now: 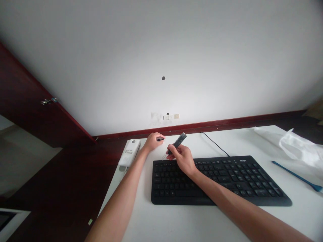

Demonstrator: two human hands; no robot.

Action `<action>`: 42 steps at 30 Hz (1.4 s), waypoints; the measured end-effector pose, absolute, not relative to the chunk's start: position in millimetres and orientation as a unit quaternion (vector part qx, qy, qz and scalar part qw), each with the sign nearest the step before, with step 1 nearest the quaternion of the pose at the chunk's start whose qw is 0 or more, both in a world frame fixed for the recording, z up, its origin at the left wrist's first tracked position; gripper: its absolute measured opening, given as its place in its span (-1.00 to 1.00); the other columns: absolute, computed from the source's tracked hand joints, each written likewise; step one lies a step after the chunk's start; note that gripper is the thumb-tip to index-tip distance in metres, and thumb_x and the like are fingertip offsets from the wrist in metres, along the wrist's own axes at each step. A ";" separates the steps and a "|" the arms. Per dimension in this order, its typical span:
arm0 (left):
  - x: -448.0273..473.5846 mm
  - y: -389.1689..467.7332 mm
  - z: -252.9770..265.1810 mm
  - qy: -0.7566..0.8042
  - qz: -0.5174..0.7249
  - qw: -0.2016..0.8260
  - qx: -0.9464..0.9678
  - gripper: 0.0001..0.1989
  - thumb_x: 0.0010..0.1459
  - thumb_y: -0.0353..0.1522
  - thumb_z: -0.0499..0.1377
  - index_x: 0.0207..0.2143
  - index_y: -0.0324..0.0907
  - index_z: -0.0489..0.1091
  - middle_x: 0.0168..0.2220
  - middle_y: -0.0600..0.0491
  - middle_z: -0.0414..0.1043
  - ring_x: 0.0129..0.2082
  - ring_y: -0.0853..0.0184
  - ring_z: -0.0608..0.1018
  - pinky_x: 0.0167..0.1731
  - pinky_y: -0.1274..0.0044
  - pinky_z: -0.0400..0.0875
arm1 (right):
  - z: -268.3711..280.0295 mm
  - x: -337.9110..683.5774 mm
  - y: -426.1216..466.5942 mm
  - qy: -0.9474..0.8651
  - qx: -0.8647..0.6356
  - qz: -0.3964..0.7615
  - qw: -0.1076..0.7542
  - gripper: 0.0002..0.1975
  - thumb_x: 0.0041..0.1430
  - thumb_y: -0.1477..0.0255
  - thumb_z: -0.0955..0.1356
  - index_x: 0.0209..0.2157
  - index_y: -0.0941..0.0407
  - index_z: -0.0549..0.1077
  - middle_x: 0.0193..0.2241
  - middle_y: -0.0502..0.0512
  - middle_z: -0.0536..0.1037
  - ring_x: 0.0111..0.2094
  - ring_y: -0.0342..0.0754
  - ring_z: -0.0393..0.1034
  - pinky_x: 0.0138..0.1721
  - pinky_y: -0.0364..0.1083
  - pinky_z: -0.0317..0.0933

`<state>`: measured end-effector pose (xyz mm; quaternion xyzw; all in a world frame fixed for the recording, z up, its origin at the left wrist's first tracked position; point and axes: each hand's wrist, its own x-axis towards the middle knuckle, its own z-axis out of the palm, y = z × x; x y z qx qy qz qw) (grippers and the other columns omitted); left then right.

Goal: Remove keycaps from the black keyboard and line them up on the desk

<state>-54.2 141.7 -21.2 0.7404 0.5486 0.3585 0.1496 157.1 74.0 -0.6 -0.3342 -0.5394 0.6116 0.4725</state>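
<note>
My right hand (184,159) is wrapped round the dark grey handle of a screwdriver (179,140), above the upper left part of a black keyboard (217,179). The tool's thin, light shaft points down and left toward the keyboard's top left corner. Farther back on the table, my left hand (152,142) is closed with a small black object (160,139) at its fingertips; its kind is too small to make out. A white power bank (129,153) with printed text lies left of my left wrist.
The white table (161,218) carries a crumpled white bag (297,146) at the right. A blue stick-like tool (296,175) lies in front of it. The keyboard's black cable (214,144) runs to the back edge. Beyond are a wall with sockets (176,116) and a dark red door (27,87).
</note>
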 end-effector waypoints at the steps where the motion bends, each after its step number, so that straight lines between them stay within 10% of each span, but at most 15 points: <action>1: -54.8 141.7 -21.5 0.550 0.360 0.152 0.738 -0.77 0.06 -0.53 0.24 -0.25 -0.14 0.63 -0.19 0.03 0.63 -0.14 0.27 0.62 -0.03 0.46 0.49 | -0.6 157.2 74.1 -0.538 -0.335 0.613 0.472 -0.50 0.20 -0.01 0.42 -0.33 0.21 0.54 -0.42 0.16 0.62 -0.49 -0.05 0.54 -0.44 -0.11 0.43; 42: -61.7 138.7 -34.8 0.556 0.394 0.191 0.707 -0.58 0.05 -0.54 0.22 -0.01 -0.14 0.56 -0.11 -0.02 0.63 -0.09 0.26 0.64 0.07 0.39 0.50 | 3.0 158.6 74.0 -0.546 -0.345 0.615 0.453 -0.47 0.17 -0.05 0.41 -0.33 0.20 0.54 -0.44 0.16 0.63 -0.50 -0.05 0.54 -0.44 -0.12 0.42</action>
